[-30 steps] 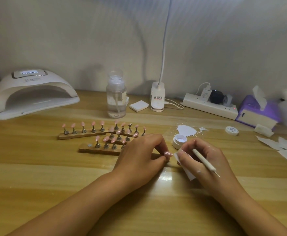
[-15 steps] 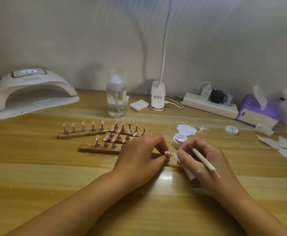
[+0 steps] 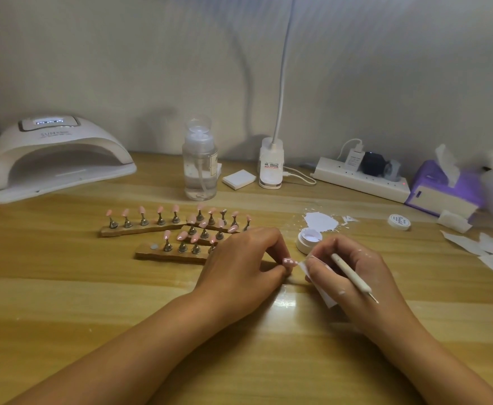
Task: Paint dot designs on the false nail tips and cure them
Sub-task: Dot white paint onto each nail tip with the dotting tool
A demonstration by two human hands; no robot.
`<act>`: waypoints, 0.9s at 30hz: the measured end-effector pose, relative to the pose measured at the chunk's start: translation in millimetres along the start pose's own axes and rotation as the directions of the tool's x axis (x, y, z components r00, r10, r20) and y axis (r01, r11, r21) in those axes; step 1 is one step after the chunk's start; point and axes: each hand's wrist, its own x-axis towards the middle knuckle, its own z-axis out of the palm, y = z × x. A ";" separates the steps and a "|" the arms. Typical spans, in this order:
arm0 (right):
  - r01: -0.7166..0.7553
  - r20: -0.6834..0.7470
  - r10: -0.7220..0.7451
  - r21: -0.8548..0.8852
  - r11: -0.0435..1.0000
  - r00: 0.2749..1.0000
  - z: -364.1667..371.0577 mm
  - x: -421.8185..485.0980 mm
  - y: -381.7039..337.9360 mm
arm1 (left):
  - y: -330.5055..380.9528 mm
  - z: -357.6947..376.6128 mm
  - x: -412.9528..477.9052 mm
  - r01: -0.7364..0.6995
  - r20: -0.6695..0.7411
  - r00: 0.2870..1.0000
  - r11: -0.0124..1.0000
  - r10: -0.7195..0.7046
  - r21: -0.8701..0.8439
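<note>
Nail tip [image 3: 288, 261]: pink, white-dotted, between both hands, low over the surface [image 3: 93, 287].
Left hand [image 3: 239, 267]: grip pinches the tip.
Right hand [image 3: 368, 266]: grip holds dotting tool [image 3: 352, 276] and paper slip [image 3: 327, 299].
Advice: brace wrists; touch lightly, sparing the dots.

**Pink, white and honey wood**

The nail tip [image 3: 287, 261] is pale pink with white dots. The nail tips on the stands [image 3: 175, 208] are plain pink. My dotting tool [image 3: 352, 276] is cream-white. The gel pot [image 3: 303, 246] and the paint smear [image 3: 321, 220] are white. The bench [image 3: 64, 287] is honey-yellow with streaky grain, and the tissue box [image 3: 441, 194] is purple.
</note>
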 end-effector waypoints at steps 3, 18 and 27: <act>-0.011 0.000 0.011 0.003 1.000 1.000 0.8 0.2 -1.1 | 0.0 -0.1 0.2 -0.001 0.004 1.000 1.000 0.001 -0.005; -0.147 -0.245 0.009 -0.552 0.821 0.970 -42.6 9.2 -2.5 | 0.2 0.1 0.0 0.000 0.019 1.000 1.000 0.000 0.002; 0.075 -0.422 -0.212 -0.318 0.945 0.882 -36.2 8.7 -4.0 | 1.4 -1.5 -1.4 -0.019 0.020 1.000 1.000 0.019 0.012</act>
